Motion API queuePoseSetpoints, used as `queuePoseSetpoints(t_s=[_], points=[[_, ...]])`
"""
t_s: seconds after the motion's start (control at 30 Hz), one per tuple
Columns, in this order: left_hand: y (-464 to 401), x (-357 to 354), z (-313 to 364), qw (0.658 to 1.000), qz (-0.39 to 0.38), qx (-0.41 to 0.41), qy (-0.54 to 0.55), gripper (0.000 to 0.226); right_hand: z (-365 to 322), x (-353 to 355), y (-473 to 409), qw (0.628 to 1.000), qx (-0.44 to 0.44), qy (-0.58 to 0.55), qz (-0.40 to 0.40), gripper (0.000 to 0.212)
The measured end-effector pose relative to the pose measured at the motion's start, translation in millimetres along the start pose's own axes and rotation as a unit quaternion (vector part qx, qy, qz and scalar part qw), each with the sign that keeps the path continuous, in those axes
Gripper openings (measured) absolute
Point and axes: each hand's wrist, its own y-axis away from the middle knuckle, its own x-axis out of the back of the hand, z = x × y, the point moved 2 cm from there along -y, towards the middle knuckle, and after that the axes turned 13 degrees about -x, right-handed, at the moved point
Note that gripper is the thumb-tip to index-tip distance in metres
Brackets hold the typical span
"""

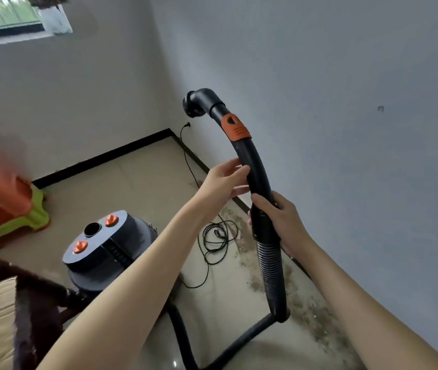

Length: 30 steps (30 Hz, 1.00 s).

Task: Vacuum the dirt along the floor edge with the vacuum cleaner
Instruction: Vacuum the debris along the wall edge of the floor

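While the right hand (279,220) grips the lower end of the curved hose handle (252,166), fingers wrapped round it, the left hand (223,182) rests relaxed fingers higher on the tube. The handle stands nearly upright, its open end (192,104) raised. The dirt (300,297) lies below along the wall's foot, nearer the right hand, so the end must probably swing down.
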Motion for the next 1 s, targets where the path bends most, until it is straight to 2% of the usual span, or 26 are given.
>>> queuePoseSetpoints(t_s=[0.17,0.27,0.33,0.4,0.5,0.77,0.87,1.0], points=[[-6,-27,-11,0.998,-0.048,0.013,0.043,0.036,-3,17,4,0.997,-0.012,-0.063,0.039,0.019],[-7,-53,-18,0.996,-0.082,0.028,0.035,0.036,-2,37,8,0.993,-0.024,-0.089,0.078,0.022],[-8,-72,-23,0.994,-0.098,0.031,0.026,0.028,3,54,11,0.992,-0.024,-0.067,0.103,0.025],[-8,-87,-28,0.995,-0.093,0.036,0.006,0.024,8,70,18,0.991,-0.019,-0.046,0.121,0.023],[-5,-104,-37,0.996,-0.076,0.055,-0.014,0.032,19,91,31,0.99,-0.025,-0.01,0.136,0.023],[-3,-122,-55,0.993,-0.075,0.086,0.0,0.027,39,111,39,0.987,-0.048,0.044,0.148,0.026],[-6,-122,-63,0.993,-0.073,0.097,-0.006,0.034,41,113,38,0.987,-0.05,0.053,0.146,0.029],[-16,-123,-72,0.987,-0.084,0.131,0.03,0.036,41,122,32,0.983,-0.041,0.096,0.153,0.02]])
